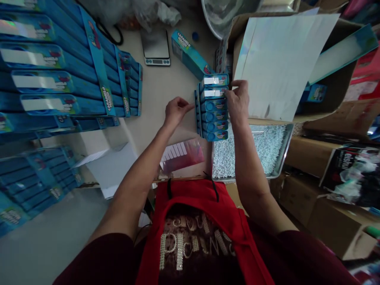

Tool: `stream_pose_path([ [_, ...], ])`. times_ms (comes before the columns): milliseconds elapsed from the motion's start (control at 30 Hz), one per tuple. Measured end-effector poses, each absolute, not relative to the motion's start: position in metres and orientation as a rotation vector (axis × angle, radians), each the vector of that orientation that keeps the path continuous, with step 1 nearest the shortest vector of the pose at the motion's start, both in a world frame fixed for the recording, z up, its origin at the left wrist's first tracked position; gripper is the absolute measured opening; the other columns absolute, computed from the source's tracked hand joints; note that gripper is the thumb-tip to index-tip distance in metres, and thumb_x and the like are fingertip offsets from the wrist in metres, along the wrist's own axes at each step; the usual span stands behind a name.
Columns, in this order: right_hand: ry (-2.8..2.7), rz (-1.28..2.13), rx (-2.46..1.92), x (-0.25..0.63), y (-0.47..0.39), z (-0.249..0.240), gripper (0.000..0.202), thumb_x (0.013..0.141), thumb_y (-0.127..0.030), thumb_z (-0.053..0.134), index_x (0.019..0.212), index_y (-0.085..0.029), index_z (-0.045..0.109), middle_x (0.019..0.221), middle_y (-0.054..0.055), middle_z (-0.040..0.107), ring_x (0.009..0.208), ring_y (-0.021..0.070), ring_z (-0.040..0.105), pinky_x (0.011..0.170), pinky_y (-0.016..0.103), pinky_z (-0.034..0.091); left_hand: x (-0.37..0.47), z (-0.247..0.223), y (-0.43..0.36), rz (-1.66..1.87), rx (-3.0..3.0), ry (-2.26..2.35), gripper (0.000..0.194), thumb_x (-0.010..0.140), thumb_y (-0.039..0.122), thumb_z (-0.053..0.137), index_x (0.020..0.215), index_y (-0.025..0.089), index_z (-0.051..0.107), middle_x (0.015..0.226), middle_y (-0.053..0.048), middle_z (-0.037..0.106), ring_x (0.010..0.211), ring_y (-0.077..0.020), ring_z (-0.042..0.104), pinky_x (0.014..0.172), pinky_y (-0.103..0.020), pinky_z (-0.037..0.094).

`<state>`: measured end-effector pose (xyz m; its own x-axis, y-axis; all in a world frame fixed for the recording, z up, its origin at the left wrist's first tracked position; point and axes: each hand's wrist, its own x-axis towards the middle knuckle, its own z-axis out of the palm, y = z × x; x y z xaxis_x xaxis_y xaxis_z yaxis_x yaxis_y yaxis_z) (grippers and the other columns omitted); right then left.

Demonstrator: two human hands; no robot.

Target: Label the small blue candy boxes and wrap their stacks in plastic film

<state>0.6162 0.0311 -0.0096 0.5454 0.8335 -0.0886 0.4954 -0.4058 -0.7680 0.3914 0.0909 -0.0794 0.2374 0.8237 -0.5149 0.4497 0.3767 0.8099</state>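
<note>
A stack of blue candy boxes point(214, 116) stands on the table in front of me, end faces towards me. White labels cover the ends of the upper two boxes; the lower ones show blue circles. My right hand point(239, 101) is at the stack's right side, thumb and forefinger apart, a fingertip touching the right end of the second label point(212, 93). Left of the stack, my left hand point(177, 111) is closed in a pinch, fingertips close to the boxes' side; what they hold, if anything, is too small to make out. Below lies a pinkish sheet with white label strips point(190, 156).
Tall piles of banded blue boxes point(86, 91) fill the left. A small digital scale point(154, 45) and a lying blue box point(190, 53) are at the back. On the right are a metal tray of pale pellets point(286, 146) and a carton point(341, 91) with white sheets point(282, 67) on it.
</note>
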Motion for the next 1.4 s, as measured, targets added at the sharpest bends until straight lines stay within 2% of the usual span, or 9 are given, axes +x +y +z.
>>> stream_pose_path([
  [200, -1.425, 0.287, -1.963, 0.545, -0.065, 0.053, 0.027, 0.111, -0.037, 0.051, 0.132, -0.028, 0.065, 0.106, 0.006, 0.068, 0.095, 0.0237, 0.068, 0.09, 0.043, 0.057, 0.31, -0.107, 0.02, -0.309, 1.63, 1.122, 0.039, 0.06, 0.028, 0.097, 0.094, 0.02, 0.08, 0.101, -0.007, 0.081, 0.095, -0.0261, 0.071, 0.08, -0.032, 0.049],
  [300, -1.84, 0.659, -1.836, 0.503, -0.117, 0.025, 0.031, 0.109, -0.026, 0.052, 0.131, -0.026, 0.074, 0.097, 0.008, 0.073, 0.092, 0.0245, 0.068, 0.089, 0.041, 0.058, 0.3, -0.112, -0.013, -0.397, 1.679, 1.082, 0.016, 0.078, 0.027, 0.08, 0.093, 0.02, 0.082, 0.096, -0.007, 0.082, 0.093, -0.0252, 0.07, 0.079, -0.032, 0.047],
  [400, -1.917, 0.833, -1.978, 0.481, -0.142, -0.02, 0.042, 0.109, -0.019, 0.047, 0.141, -0.02, 0.073, 0.13, 0.016, 0.076, 0.117, 0.0294, 0.068, 0.105, 0.046, 0.056, 0.297, -0.11, -0.024, -0.375, 1.673, 1.101, 0.015, 0.087, 0.027, 0.069, 0.089, 0.019, 0.082, 0.091, -0.006, 0.081, 0.09, -0.0238, 0.07, 0.079, -0.032, 0.046],
  [533, -2.009, 0.86, -2.075, 0.468, -0.141, -0.053, 0.048, 0.112, -0.023, 0.042, 0.153, -0.014, 0.065, 0.159, 0.017, 0.064, 0.135, 0.0355, 0.059, 0.114, 0.051, 0.05, 0.296, -0.1, -0.017, -0.326, 1.624, 1.015, 0.017, 0.087, 0.028, 0.069, 0.088, 0.018, 0.082, 0.088, -0.005, 0.081, 0.084, -0.0219, 0.068, 0.078, -0.031, 0.046],
  [800, -2.208, 0.869, -2.027, 0.458, -0.151, -0.067, 0.054, 0.112, -0.024, 0.045, 0.165, -0.014, 0.052, 0.172, 0.016, 0.052, 0.139, 0.0341, 0.053, 0.11, 0.047, 0.044, 0.291, -0.088, -0.01, -0.276, 1.232, 1.003, 0.015, 0.076, 0.031, 0.072, 0.08, 0.018, 0.077, 0.075, 0.0, 0.072, 0.072, -0.0176, 0.062, 0.071, -0.028, 0.045],
  [1000, -2.12, 0.912, -2.02, 0.457, -0.177, -0.044, 0.03, 0.111, -0.029, 0.054, 0.126, -0.022, 0.079, 0.119, 0.013, 0.081, 0.118, 0.0308, 0.061, 0.099, 0.045, 0.042, 0.274, -0.085, -0.006, -0.368, 1.28, 1.103, 0.018, 0.077, 0.034, 0.072, 0.083, 0.019, 0.079, 0.073, -0.001, 0.071, 0.071, -0.0192, 0.063, 0.069, -0.03, 0.045],
  [1200, -1.451, 1.033, -2.09, 0.459, -0.173, 0.017, 0.01, 0.098, -0.03, 0.069, 0.094, -0.023, 0.074, 0.074, 0.002, 0.065, 0.076, 0.0211, 0.057, 0.075, 0.037, 0.043, 0.28, -0.083, -0.002, -0.286, 1.713, 1.367, 0.016, 0.083, 0.027, 0.077, 0.096, 0.019, 0.082, 0.116, -0.017, 0.077, 0.12, -0.0359, 0.068, 0.104, -0.044, 0.05],
  [1300, -0.875, 1.264, -1.974, 0.468, -0.153, 0.043, 0.023, 0.096, -0.047, 0.074, 0.098, -0.025, 0.072, 0.064, -0.006, 0.052, 0.061, 0.0149, 0.047, 0.062, 0.03, 0.04, 0.285, -0.068, -0.012, 0.148, 1.509, 1.343, 0.04, 0.092, 0.051, 0.073, 0.117, 0.02, 0.079, 0.135, -0.018, 0.072, 0.132, -0.034, 0.065, 0.113, -0.046, 0.05],
  [1400, -0.62, 1.352, -1.868, 0.483, -0.13, 0.059, 0.036, 0.09, -0.059, 0.079, 0.096, -0.024, 0.071, 0.064, -0.007, 0.051, 0.058, 0.012, 0.043, 0.057, 0.027, 0.036, 0.293, -0.043, -0.023, 0.29, 0.947, 1.07, 0.08, 0.094, 0.088, 0.048, 0.122, 0.018, 0.075, 0.121, -0.019, 0.077, 0.113, -0.0311, 0.075, 0.1, -0.045, 0.06],
])
